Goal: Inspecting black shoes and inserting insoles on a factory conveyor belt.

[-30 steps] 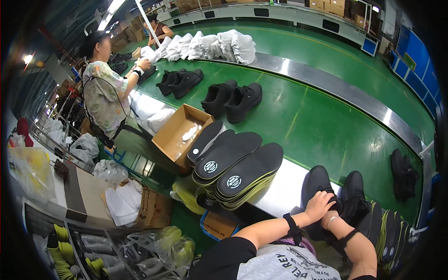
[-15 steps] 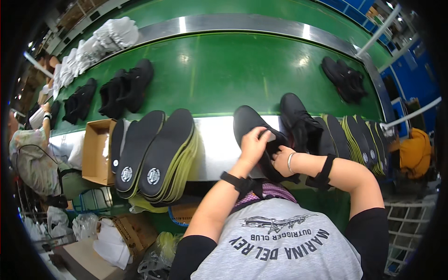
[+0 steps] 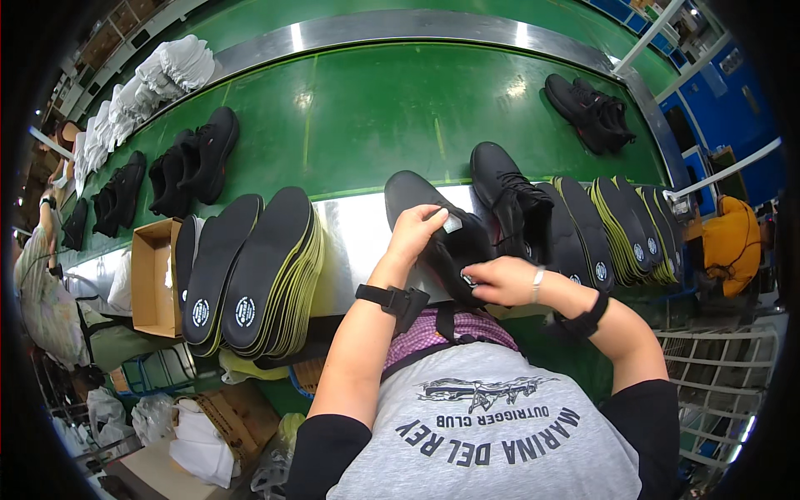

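Observation:
A black lace-up sneaker (image 3: 410, 190) stands on the metal strip in front of me, toe pointing away. My left hand (image 3: 414, 232) pinches its tongue near a small white label. At the heel opening, my right hand (image 3: 505, 281) has its fingers closed on the heel end of a black insole (image 3: 469, 277), whose round white print shows beside the fingertips. Most of that insole is hidden inside the shoe. Just to the right stands a second black sneaker (image 3: 503, 187), touched by neither hand.
Stacked black-and-green insoles (image 3: 279, 275) lie at left, with more insole stacks (image 3: 621, 225) at right. A cardboard box (image 3: 157, 279) sits beyond the left stacks. Black shoes (image 3: 204, 158) rest on the green belt (image 3: 375, 108). Another person (image 3: 46, 283) works at far left.
My right hand has drawn back out of the shoe opening to its heel, exposing the insole's white print. My left hand still pinches the tongue. The whole view has shifted slightly.

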Action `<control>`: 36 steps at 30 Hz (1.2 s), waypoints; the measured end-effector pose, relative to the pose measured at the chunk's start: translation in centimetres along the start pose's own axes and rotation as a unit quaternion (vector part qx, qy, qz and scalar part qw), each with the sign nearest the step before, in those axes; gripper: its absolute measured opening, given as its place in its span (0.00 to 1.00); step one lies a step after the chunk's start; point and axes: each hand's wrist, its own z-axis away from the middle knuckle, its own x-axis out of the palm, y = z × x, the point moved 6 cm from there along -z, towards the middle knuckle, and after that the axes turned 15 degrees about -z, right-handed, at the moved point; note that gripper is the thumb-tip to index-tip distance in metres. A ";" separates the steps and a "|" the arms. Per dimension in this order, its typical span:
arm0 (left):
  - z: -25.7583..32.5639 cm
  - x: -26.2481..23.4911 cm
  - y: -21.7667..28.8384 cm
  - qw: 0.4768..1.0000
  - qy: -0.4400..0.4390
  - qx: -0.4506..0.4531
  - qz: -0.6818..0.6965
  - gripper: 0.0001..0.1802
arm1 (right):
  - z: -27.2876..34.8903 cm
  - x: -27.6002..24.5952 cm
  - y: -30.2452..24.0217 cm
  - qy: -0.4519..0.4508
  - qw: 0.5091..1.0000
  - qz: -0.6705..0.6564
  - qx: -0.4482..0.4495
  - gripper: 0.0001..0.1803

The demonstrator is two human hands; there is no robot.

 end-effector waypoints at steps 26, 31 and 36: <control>2.1 -1.0 1.9 0.992 0.036 0.121 -0.004 0.14 | 1.0 -0.1 6.0 -0.052 0.964 -0.090 0.245 0.44; 3.4 -0.8 2.0 0.971 0.079 0.202 -0.101 0.19 | -0.8 -0.4 4.7 0.104 0.940 0.002 0.323 0.42; 5.3 -1.9 -0.5 0.987 0.079 0.139 0.023 0.23 | -0.4 -0.9 4.1 0.202 0.926 0.081 0.307 0.26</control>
